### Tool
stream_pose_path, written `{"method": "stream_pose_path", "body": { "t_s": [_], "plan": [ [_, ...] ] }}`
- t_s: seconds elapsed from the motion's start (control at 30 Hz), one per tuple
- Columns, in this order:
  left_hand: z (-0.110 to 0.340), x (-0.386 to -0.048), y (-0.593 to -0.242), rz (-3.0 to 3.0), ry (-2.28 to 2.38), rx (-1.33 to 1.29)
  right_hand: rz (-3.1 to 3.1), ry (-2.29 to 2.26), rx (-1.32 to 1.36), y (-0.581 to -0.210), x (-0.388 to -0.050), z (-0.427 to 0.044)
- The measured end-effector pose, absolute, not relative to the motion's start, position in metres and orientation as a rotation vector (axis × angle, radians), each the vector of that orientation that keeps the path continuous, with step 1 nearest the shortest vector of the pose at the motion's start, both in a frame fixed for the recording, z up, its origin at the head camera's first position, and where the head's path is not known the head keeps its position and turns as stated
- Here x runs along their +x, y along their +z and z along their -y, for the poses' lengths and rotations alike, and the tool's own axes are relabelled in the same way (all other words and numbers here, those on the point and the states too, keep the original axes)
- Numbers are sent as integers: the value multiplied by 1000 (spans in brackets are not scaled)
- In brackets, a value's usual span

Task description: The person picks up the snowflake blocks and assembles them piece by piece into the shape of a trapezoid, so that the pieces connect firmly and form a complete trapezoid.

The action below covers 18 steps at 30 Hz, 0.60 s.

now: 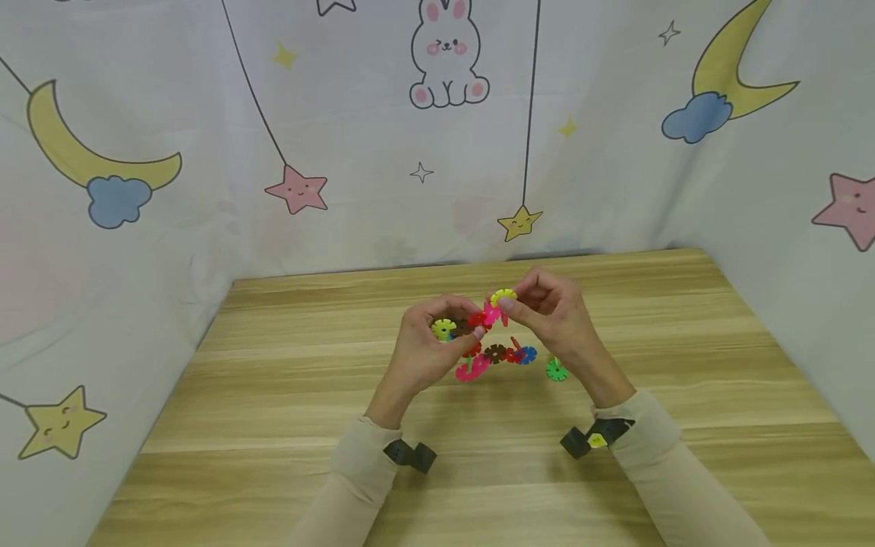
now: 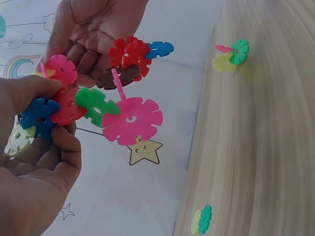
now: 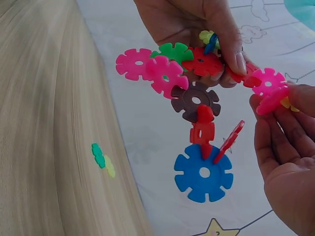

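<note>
Both hands hold a joined chain of notched plastic discs in the air above the table. My left hand [image 1: 427,346] grips it by a red disc [image 2: 69,105], beside a blue disc [image 2: 40,118] and a pale yellow one [image 2: 19,140]. From there hang a green disc [image 2: 97,106], pink discs [image 2: 132,121], a brown disc [image 3: 196,101], red pieces and a large blue disc [image 3: 204,173]. My right hand [image 1: 560,315] pinches a yellow disc [image 1: 503,297] and pink discs [image 3: 268,82] at the chain's other end, touching the red piece near my left fingertips.
On the wooden table [image 1: 287,395] lie a few loose pieces, among them a green disc [image 1: 557,370] joined with yellow and pink ones. A printed cloth [image 1: 369,220] stands around the back and sides. Each wrist wears a black camera [image 1: 410,454].
</note>
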<state>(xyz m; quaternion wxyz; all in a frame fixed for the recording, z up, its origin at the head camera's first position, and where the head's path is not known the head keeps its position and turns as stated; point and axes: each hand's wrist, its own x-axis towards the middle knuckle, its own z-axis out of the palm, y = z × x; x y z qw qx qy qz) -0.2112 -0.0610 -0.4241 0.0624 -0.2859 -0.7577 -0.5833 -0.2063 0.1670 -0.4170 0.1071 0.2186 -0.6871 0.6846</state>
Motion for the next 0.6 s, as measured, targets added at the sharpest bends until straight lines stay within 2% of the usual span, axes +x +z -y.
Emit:
{"method": "stream_pose_path", "body": {
  "t_s": [0.6],
  "plan": [
    [56, -212, -426, 2247, -1855, -737, 2125, 2052, 653, -416, -205, -172]
  ]
}}
